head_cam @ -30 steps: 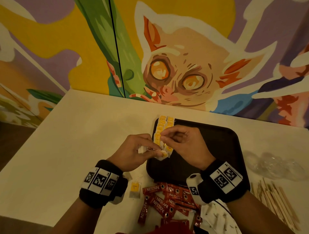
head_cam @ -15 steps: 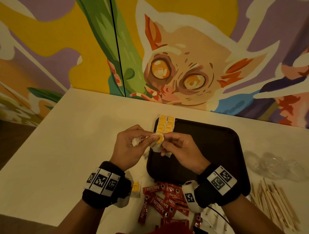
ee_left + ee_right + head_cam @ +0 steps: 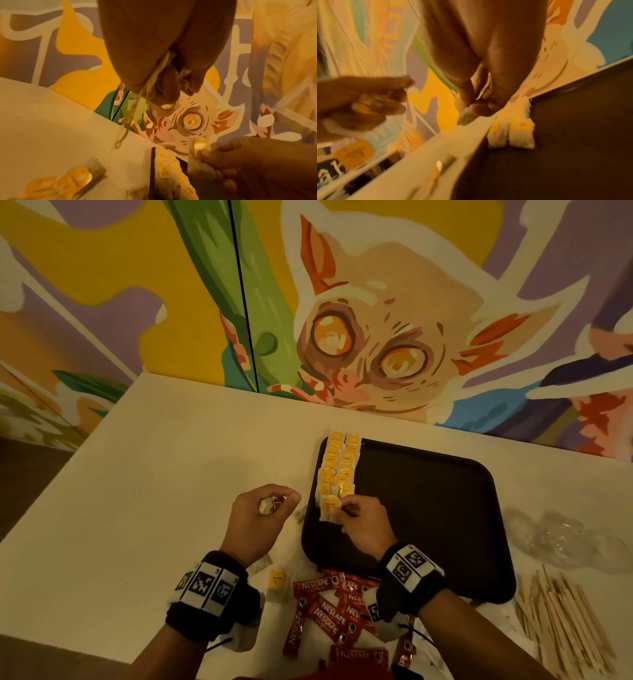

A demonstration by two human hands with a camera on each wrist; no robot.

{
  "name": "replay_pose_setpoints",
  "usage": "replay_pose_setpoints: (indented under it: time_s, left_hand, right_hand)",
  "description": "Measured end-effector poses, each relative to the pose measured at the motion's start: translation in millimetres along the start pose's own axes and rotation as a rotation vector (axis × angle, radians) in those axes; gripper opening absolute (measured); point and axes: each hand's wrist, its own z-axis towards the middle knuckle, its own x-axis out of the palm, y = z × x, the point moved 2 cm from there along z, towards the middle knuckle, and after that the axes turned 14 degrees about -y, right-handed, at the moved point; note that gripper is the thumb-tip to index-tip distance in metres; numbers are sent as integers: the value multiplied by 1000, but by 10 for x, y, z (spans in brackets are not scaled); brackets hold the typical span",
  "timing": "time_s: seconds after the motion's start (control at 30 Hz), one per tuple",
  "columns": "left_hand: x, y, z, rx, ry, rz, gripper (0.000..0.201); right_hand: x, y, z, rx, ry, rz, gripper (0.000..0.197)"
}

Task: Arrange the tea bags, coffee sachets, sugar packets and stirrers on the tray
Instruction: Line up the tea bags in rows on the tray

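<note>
On the black tray [image 3: 428, 508], two rows of yellow-tagged tea bags [image 3: 339, 467] run along the left edge. My right hand [image 3: 342, 508] pinches one more tea bag [image 3: 329, 507] at the near end of those rows, also seen in the right wrist view [image 3: 467, 116]. Left of the tray, my left hand [image 3: 274, 503] is curled round a crumpled tea bag [image 3: 265, 505]; its string [image 3: 126, 121] dangles below the fingers. Red coffee sachets [image 3: 329, 607] lie in a heap near the front edge. Wooden stirrers [image 3: 561, 611] lie at the right.
A loose tea bag [image 3: 276, 579] lies on the cream table [image 3: 154, 491] by my left wrist, with more [image 3: 68, 181] under that hand. Crumpled clear plastic [image 3: 565, 539] sits right of the tray. A painted wall [image 3: 342, 302] stands behind the table.
My hands, which worked together on tea bags in front of the tray, have parted. The left moved left with one bag; the right carried its bag to the near end of the rows.
</note>
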Motion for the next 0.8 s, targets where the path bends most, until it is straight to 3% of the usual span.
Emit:
replay_pose_setpoints:
  time_s: [0.23,0.43,0.6,0.8]
  left_hand:
    - [-42,127,-8,-18,17,17,4]
    - [-65,181,15,-37,19,23,4]
    - [-42,182,16,-30,25,25,4]
    - [16,168,8,-28,62,20,5]
  right_hand:
    - [362,-213,214,100,-11,-217,21]
    - [435,-165,294,65,-19,-310,22]
    - [451,-179,316,56,-91,-270,10]
    - [305,-184,290,55,-231,-210,14]
